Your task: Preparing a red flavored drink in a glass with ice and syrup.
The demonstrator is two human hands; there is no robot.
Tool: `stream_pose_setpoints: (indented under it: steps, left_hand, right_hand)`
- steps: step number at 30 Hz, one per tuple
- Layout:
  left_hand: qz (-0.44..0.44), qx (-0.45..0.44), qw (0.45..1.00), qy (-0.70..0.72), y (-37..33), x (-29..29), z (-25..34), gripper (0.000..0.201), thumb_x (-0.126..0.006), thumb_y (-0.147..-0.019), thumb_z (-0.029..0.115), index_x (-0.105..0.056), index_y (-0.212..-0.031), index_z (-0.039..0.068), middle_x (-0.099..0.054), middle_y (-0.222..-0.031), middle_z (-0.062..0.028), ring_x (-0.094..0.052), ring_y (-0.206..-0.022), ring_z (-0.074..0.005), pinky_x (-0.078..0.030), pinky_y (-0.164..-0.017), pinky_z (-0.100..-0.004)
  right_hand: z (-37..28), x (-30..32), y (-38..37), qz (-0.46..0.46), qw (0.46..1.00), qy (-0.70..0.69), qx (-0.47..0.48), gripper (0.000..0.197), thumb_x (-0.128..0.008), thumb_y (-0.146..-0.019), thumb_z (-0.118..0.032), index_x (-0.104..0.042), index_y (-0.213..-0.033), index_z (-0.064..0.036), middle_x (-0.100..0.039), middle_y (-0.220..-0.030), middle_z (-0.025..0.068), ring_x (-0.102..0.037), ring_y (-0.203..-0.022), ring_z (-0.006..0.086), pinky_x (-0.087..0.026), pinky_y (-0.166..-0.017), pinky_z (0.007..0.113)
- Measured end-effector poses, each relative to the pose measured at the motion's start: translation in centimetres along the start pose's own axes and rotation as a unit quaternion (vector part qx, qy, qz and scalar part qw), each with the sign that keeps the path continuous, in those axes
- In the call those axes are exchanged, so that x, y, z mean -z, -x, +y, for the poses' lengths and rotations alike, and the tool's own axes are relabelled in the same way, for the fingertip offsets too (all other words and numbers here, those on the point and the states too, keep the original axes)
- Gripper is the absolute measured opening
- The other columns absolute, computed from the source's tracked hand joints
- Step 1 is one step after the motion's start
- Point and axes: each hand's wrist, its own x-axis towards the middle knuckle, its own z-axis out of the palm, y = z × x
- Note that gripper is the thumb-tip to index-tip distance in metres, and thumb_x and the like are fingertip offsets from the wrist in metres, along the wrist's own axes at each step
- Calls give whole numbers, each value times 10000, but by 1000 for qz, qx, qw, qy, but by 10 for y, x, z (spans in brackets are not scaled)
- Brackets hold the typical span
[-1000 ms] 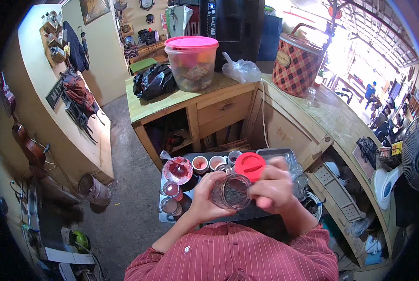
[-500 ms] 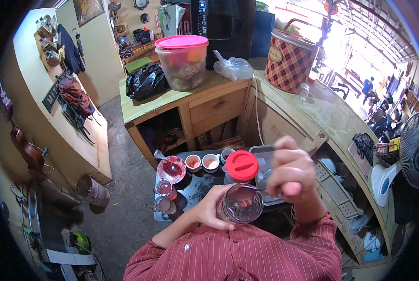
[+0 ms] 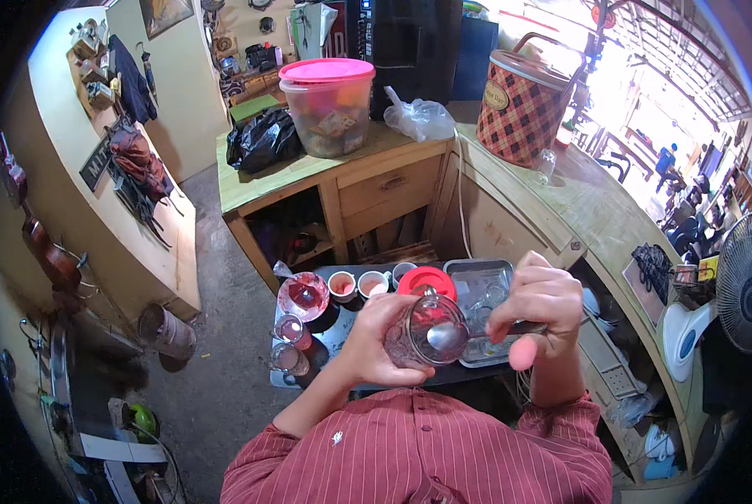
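Note:
My left hand [image 3: 374, 344] is wrapped round a clear glass [image 3: 418, 351], tilted with its mouth toward me. In the mouth of the glass shows the round bowl of a metal spoon [image 3: 450, 338]. My right hand [image 3: 537, 307] grips the spoon's handle, to the right of the glass. Just beyond the glass stands a container with a red lid [image 3: 427, 281], partly covered by it. Left of that are a white cup with reddish contents [image 3: 342, 286], a cup with pale contents [image 3: 373, 284] and a grey cup [image 3: 403, 270].
On the low table, a bowl with red stuff [image 3: 304, 296] and glasses of pink drink [image 3: 293, 331] stand at left; a grey tray [image 3: 479, 273] lies at right. Behind, the wooden counter [image 3: 342, 172] carries a pink-lidded tub [image 3: 327, 105] and a checkered cooler [image 3: 523, 113].
The glass has tilted and shifted slightly away from me. The spoon's bowl now shows in its mouth. My right hand, blurred before, has moved slightly to the right.

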Motion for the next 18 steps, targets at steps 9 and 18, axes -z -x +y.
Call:
stream_pose_setpoints:
  steps: [9, 18]
  left_hand:
    - [26, -50, 989, -138, -14, -12, 10, 810, -839, -458, 411, -565, -1126, 44, -632, -1027, -111, -607, -972, -285, -363, -930, -459]
    - [84, -57, 973, -209, -17, -39, 14, 787, -841, -471, 404, -553, -1117, 59, -619, -1047, -91, -586, -968, -282, -358, -914, -455]
  right_hand:
    - [-1, -12, 26, 64, 958, -249, -130, 350, -590, -929, -308, -676, -716, -44, -645, -622, 66, -597, -456, 175, -472, -462, 270]
    - [1, -29, 48, 126, 892, -318, -295, 538, -414, -996, -429, -573, -695, -12, -609, -632, 67, -538, -492, 87, -427, -458, 215]
